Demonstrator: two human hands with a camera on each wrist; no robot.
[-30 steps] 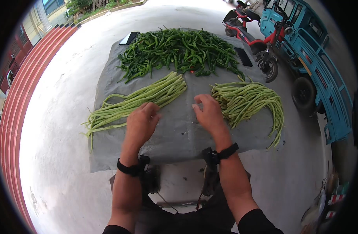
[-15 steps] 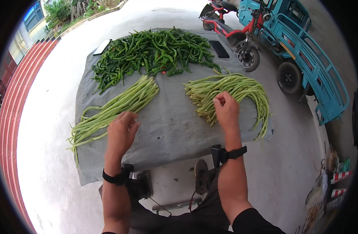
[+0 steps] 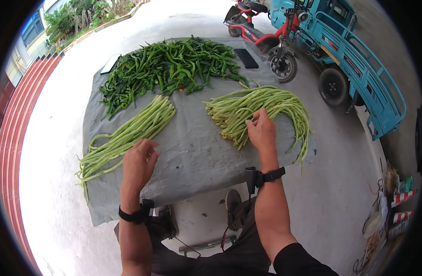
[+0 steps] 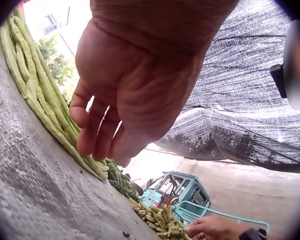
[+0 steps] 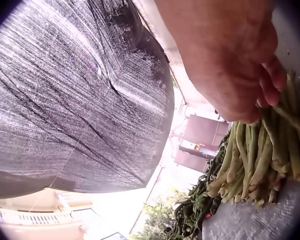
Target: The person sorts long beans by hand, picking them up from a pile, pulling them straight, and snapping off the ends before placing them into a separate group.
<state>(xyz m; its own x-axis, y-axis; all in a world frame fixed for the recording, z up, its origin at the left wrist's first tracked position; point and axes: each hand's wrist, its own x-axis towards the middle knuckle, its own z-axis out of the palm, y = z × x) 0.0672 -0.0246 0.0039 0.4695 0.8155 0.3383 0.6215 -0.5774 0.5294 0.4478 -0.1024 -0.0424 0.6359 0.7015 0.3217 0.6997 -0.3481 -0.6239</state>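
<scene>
My left hand (image 3: 138,163) hovers at the near side of a bundle of long beans (image 3: 142,124), its fingers loosely bent. Nothing shows between them in the left wrist view, where the hand (image 4: 135,95) hangs beside the beans (image 4: 40,95). My right hand (image 3: 262,131) is over a second, larger pile of long beans (image 3: 271,103), thumb and forefinger bent toward each other. In the right wrist view its fingertips (image 5: 273,95) are right at the beans (image 5: 255,150), one bean slanting off beside them; I cannot tell whether they pinch it.
A heap of green chili peppers (image 3: 169,69) covers the far part of the grey sheet (image 3: 183,138). A white-edged phone (image 3: 110,64) and a black phone (image 3: 246,58) flank it. Beyond stand a red electric bike (image 3: 266,37) and a blue three-wheeled cart (image 3: 344,55).
My right hand has moved rightward from the middle of the sheet onto the right bean pile. The left hand stays near the left bundle. The head view has turned to the right.
</scene>
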